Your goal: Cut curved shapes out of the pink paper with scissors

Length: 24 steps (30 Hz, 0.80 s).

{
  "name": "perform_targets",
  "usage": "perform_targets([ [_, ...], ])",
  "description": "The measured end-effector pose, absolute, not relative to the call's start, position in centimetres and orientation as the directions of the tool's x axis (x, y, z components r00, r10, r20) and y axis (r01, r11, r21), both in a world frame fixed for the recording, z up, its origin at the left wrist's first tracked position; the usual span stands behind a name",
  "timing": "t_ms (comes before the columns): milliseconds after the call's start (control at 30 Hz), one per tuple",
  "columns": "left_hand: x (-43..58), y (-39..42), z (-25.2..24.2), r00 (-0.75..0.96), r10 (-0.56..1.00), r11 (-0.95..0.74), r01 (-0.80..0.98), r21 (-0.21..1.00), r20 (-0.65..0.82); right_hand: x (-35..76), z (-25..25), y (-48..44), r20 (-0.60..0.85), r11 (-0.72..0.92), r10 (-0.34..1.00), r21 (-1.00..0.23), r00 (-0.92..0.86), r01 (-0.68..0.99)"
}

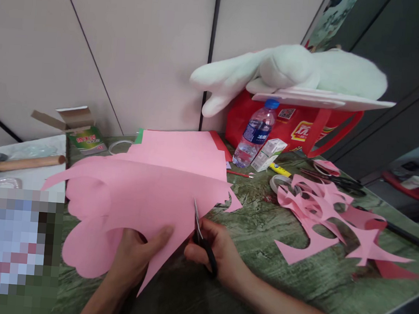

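While my right hand [212,244] grips the black scissors [198,233], blades at the right edge of a pink sheet [152,191], my left hand [139,248] pinches that sheet, thumb on top, above the table [257,223]. If my left grip loosened, the wide paper could sag and the cut stray; blades angled leftward might nick my thumb. Farther out, its far edge could catch on the paper stack [181,147].
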<state>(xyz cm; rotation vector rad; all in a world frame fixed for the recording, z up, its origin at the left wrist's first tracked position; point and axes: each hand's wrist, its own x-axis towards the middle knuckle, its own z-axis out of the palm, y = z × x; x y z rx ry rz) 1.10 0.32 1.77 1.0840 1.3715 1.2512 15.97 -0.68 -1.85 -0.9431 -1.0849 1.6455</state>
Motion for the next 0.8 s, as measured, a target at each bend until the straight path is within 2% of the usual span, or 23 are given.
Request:
perform_targets([
  [367,0.5,0.5,1.8,-0.209,0.971,0.130,0.052,0.990,-0.117,15.9,-2.0,-0.6,-0.101,-0.175,0.955,-0.951,-0.280,-0.256],
  [600,0.2,0.6,1.6,-0.198,0.969,0.150,-0.001,0.989,-0.147,15.9,-2.2,-0.8,-0.105,-0.174,0.954,-0.956,-0.280,-0.235],
  [800,0.0,0.6,1.7,-0.236,0.960,0.168,0.055,0.984,-0.150,15.9,-2.1,-0.8,-0.116,-0.183,0.954,-0.956,-0.277,-0.229],
])
